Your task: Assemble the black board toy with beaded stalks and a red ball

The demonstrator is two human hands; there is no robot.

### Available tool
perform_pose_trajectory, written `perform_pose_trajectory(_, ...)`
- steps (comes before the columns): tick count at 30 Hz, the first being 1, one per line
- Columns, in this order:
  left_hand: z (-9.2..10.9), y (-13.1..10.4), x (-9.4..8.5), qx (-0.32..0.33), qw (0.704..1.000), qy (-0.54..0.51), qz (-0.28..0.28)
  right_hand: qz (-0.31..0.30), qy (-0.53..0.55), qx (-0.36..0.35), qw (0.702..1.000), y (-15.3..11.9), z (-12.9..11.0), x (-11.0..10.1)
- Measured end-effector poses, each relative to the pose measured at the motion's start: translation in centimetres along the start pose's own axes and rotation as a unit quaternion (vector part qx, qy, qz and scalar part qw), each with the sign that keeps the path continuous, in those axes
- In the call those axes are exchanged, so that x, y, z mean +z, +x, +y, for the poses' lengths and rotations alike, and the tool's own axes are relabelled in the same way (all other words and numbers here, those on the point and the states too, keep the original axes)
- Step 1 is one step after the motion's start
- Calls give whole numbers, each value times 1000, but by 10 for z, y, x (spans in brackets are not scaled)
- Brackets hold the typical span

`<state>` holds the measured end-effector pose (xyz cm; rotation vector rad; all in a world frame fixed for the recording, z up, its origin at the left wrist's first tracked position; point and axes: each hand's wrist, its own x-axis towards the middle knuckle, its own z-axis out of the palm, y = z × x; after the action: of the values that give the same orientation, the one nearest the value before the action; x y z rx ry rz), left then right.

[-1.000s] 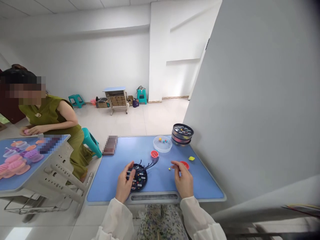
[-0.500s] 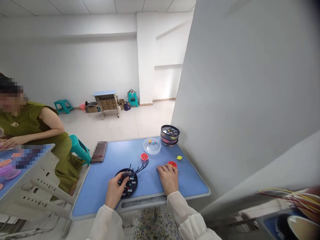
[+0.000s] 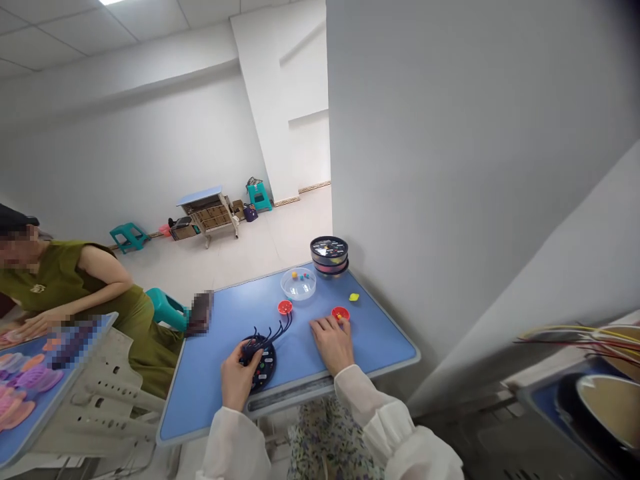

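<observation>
My left hand [image 3: 239, 377] is closed on a bundle of dark cords [image 3: 273, 343], whose loose ends fan out to the upper right. Directly beneath the cords lies a round black disc [image 3: 263, 373] with small white labels and coloured bits. Flat on the blue table, my right hand [image 3: 334, 343] has its fingers stretched out, nothing seen in them. Its fingertips are beside a small red bowl [image 3: 341, 312] holding small beads. Another red bowl [image 3: 285, 307] with small pale pieces stands near the cord ends. A clear round dish [image 3: 299, 285] contains a few coloured beads.
Stacked round black-rimmed tins [image 3: 329, 255] stand at the table's back right. A yellow piece [image 3: 354, 297] lies near the right edge. The grey wall [image 3: 400, 267] is close on the right. At left, a person in green [image 3: 95, 280] sits by another table [image 3: 60, 393].
The view has tilted and shifted. My left hand still grips the cords over the disc, and my right hand stays beside the red bowl.
</observation>
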<state>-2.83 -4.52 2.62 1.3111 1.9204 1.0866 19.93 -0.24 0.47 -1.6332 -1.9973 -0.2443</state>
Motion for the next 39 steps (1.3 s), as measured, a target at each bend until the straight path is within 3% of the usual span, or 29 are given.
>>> perform_pose_trajectory(6,6,-1,4,4,1000,8,10,16,34,-3,999,-2,1,-3)
perform_pose_trajectory(12,5,-1,-1,58,997,-55,12,35,48,0,998,-1,1,-3)
perform_pose_trajectory(23,5,4,1,43,998,-54,6,36,63,1,997,-4,1,-8)
perform_pose_trajectory(39,7,7,1,76,996,-42,37,34,78,7,996,-3,0,-6)
